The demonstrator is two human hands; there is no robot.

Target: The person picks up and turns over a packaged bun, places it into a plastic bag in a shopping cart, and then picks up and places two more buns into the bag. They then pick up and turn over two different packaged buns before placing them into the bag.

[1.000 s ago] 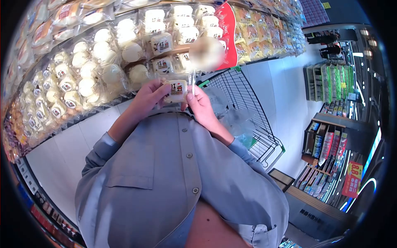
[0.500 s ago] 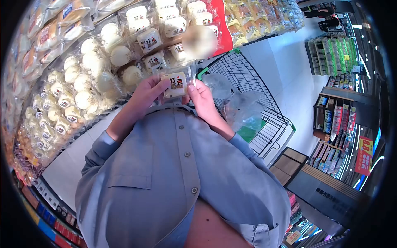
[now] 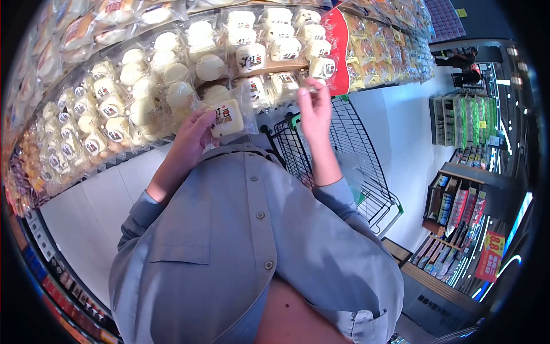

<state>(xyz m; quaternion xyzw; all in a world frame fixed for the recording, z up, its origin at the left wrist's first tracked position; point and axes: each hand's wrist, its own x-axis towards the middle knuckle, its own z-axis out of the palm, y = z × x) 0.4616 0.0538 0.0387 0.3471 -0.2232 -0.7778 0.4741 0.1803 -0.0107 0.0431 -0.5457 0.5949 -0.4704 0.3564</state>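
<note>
My left hand [image 3: 196, 129] is closed around the left side of a wrapped bun [image 3: 229, 118], a pale square one with black characters and a red dot on its clear packet. It is held in front of my shirt, at the near edge of the display. My right hand [image 3: 317, 107] is raised, empty, its thumb and fingers apart. Its fingertips overlap the lower edge of a wrapped bun [image 3: 323, 68] in the display. Other similar packets [image 3: 285, 83] lie just left of that hand.
A wire shopping cart [image 3: 368, 150] with green trim and clear plastic bags stands beyond my right forearm. Round wrapped buns [image 3: 146, 111] fill the display's left side. A red divider [image 3: 339, 51] borders yellow packets [image 3: 366, 54]. Shelves [image 3: 458, 198] stand at right.
My right hand has let go of the wrapped bun and moved up and right to the display. My left hand keeps the bun, slightly further left. The view has shifted.
</note>
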